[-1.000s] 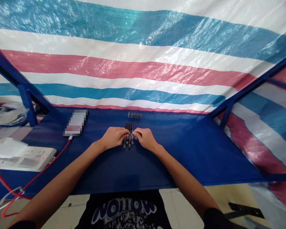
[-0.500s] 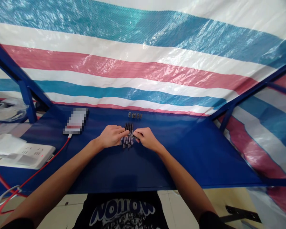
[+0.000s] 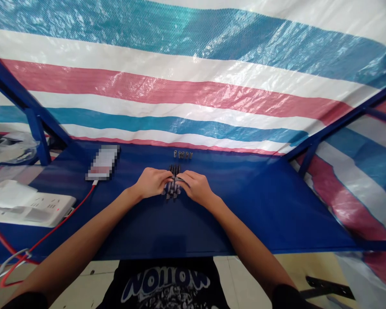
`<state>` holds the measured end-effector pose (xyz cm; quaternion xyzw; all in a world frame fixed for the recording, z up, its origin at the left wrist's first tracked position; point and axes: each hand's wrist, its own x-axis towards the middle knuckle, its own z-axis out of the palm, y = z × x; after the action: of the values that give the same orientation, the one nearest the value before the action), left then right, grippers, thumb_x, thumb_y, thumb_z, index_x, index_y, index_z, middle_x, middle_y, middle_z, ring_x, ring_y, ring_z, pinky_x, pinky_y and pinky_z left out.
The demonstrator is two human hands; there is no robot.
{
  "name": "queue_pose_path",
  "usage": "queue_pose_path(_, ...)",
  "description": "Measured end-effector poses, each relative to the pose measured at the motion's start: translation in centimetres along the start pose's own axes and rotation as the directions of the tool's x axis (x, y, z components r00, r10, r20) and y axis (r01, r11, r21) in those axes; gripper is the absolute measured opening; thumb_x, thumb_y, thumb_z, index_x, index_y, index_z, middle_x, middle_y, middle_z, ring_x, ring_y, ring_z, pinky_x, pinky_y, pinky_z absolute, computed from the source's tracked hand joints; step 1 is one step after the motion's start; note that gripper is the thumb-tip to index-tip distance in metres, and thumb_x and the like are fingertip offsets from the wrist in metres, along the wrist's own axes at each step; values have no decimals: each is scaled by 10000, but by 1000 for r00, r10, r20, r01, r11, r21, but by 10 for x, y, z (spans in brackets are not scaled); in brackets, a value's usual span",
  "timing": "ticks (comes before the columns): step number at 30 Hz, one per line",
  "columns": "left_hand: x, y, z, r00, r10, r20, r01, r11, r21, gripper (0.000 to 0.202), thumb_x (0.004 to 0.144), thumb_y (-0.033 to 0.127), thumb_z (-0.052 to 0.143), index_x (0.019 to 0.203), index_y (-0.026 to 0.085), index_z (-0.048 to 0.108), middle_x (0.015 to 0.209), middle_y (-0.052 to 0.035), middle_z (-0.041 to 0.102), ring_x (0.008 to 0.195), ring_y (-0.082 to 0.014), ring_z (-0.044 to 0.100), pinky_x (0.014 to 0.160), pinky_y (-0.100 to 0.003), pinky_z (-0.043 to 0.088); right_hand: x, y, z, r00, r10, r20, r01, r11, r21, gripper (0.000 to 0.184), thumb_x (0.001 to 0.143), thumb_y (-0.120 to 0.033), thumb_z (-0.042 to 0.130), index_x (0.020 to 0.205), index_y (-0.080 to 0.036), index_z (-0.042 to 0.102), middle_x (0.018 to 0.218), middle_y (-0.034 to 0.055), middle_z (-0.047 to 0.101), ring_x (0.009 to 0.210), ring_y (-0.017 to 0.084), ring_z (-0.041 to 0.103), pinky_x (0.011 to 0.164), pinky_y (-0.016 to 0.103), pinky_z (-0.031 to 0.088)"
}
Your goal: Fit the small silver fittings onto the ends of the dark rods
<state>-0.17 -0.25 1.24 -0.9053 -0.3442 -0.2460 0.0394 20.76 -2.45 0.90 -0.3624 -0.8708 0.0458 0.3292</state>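
Two hands nearly meet over the dark sticks [image 3: 172, 189]: the right hand [image 3: 195, 185] pinches a thin dark piece [image 3: 181, 179], but I can't tell if the left hand [image 3: 152, 182] grips it too. The piece looks light, hard and maybe slippery, so pinching near its ends seems best. Small tubes [image 3: 182, 155] sit behind the dark sticks. The blue table [image 3: 251, 201] stretches wide to their right; its front edge is well apart from them.

Dk slim rods [image 3: 171, 189], approx. parallel, clustered on blue tbl [image 3: 244, 210]; mid-sections partly hidden.
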Motion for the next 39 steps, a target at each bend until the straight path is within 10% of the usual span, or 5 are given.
queue_pose_path(5, 2, 0, -5, 996, 24, 81, -24, 1000, 4, 263, 892, 246, 418, 756, 181, 633, 641, -4, 657, 556, -117, 589, 488, -217, 308, -2, 3, 8, 997, -47, 58, 56, 982, -181, 394, 984, -353, 362, 863, -129, 663, 702, 73, 646, 648, 156, 558, 653, 264, 391)
queue_pose_path(22, 7, 0, -20, 947, 302, -104, -279, 941, 191, 275, 935, 235, 380, 772, 179, 594, 560, 24, 554, 503, -95, 520, 469, -249, 281, 12, -5, -21, 946, 138, 293, -235, 915, 329, 382, 950, -338, 418, 647, -145, 549, 595, -31, 478, 548, 72, 370, 565, 211, 264)
queue_pose_path(39, 4, -2, -22, 945, 319, -70, -288, 915, 284, 259, 915, 214, 362, 786, 191, 586, 603, 16, 568, 518, -98, 495, 492, -249, 326, 8, 0, -9, 759, 193, 622, -649, 150, 746, 423, 876, -496, 541, 611, -173, 477, 405, -114, 255, 352, 41, 219, 422, 209, 335)
